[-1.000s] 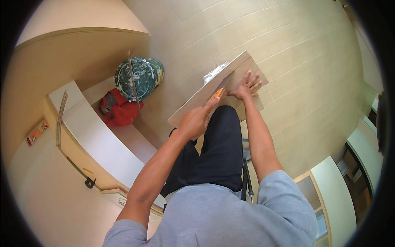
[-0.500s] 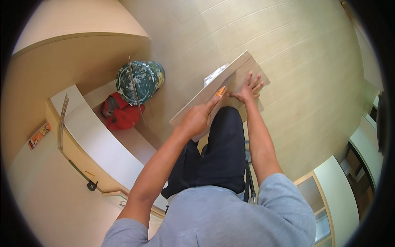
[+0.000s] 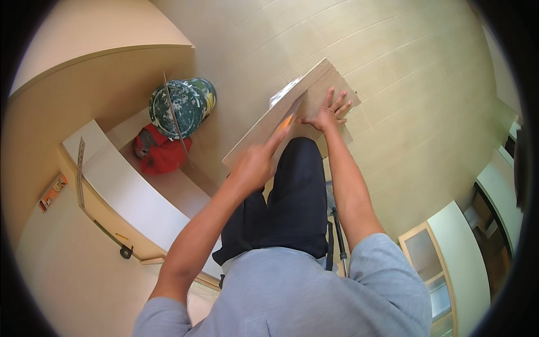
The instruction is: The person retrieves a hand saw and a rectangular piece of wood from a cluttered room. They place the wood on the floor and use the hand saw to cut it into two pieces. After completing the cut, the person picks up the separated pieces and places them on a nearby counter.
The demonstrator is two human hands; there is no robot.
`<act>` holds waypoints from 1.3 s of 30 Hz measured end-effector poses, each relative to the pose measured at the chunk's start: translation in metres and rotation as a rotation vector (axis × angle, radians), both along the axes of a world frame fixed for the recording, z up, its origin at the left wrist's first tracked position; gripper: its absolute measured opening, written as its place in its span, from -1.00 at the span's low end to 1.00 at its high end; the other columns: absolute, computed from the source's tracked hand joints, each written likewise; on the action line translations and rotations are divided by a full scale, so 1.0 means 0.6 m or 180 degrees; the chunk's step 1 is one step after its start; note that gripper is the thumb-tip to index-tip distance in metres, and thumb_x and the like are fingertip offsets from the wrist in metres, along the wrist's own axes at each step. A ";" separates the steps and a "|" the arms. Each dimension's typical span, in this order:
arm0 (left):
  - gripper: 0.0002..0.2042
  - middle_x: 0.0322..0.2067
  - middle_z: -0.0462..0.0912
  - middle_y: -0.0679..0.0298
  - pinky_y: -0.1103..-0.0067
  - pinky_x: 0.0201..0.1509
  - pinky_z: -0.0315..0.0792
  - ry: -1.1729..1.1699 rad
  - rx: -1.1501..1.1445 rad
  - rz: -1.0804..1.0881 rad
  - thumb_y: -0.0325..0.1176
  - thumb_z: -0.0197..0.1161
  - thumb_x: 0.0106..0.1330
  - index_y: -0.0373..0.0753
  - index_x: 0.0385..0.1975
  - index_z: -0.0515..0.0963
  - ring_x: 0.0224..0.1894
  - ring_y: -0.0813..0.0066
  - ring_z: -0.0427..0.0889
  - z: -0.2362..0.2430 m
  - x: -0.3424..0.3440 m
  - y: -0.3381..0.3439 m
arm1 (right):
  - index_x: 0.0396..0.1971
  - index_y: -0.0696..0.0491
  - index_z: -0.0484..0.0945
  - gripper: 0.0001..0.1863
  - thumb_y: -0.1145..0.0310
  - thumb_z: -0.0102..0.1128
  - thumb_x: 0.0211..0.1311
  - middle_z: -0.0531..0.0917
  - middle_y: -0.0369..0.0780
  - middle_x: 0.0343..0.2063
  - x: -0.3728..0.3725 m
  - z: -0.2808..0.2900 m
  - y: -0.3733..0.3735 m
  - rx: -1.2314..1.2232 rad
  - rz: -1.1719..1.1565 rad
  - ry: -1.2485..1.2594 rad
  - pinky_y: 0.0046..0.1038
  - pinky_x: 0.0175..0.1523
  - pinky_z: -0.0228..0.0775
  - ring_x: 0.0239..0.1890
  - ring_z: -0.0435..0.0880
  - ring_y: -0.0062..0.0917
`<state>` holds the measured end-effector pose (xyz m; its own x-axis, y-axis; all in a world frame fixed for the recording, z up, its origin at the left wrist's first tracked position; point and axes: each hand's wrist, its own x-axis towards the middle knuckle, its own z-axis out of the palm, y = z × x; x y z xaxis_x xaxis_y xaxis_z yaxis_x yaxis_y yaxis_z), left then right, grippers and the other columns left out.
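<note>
A pale wood-grain board lies slanted at my knee, its upper part across a second, wider piece. My left hand is closed on an orange-handled tool, which lies along the board's inner edge; a grey blade seems to extend from it, though blur hides its exact shape. My right hand presses on the wood with fingers spread and thumb pointing toward the tool. A shiny, pale flat item shows partly from behind the board.
At the left, a paint-spattered green bucket has a thin strip across it, beside a red bag. A white-topped ledge carries a metal strip and tape measure. Framed cabinet parts stand right, on or along the tiled floor.
The board and my right hand appear slightly higher and farther left in view. My left hand and the tool have shifted a little back along the board toward my body.
</note>
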<state>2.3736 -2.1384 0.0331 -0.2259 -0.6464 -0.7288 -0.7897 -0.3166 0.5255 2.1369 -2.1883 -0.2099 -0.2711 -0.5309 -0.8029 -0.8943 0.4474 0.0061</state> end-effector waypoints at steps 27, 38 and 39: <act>-0.28 -0.30 0.70 -0.14 0.02 -0.13 0.54 -0.0083 0.0192 -0.0135 -0.52 0.14 0.47 0.21 0.62 0.24 -0.28 -0.24 0.70 0.109 0.068 0.067 | 0.68 -0.34 -0.67 0.96 -0.41 0.81 -0.55 -0.81 -0.06 0.64 -0.002 -0.008 0.005 -0.0122 -0.0001 -0.0121 0.63 0.52 -0.27 0.64 -0.83 0.18; -0.26 -0.26 0.70 -0.13 0.06 -0.15 0.55 -0.0024 0.0221 -0.0093 -0.53 0.14 0.44 0.22 0.62 0.26 -0.24 -0.24 0.71 0.072 0.046 0.051 | 0.67 -0.35 -0.69 0.97 -0.38 0.83 -0.54 -0.82 -0.07 0.63 0.004 0.003 -0.011 0.0075 0.0021 -0.0004 0.61 0.53 -0.24 0.65 -0.80 0.17; -0.26 -0.25 0.70 -0.12 0.05 -0.16 0.55 -0.0104 0.0483 -0.0113 -0.53 0.15 0.44 0.22 0.61 0.26 -0.23 -0.24 0.71 0.102 0.059 0.063 | 0.67 -0.35 -0.69 0.97 -0.38 0.83 -0.55 -0.82 -0.07 0.63 0.004 0.002 -0.008 0.0018 0.0016 -0.0048 0.61 0.53 -0.24 0.65 -0.81 0.17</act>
<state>2.4092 -2.1003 0.0944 -0.2212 -0.5203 -0.8249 -0.8177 -0.3621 0.4476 2.1392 -2.1930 -0.2088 -0.2562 -0.5276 -0.8099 -0.8966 0.4428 -0.0049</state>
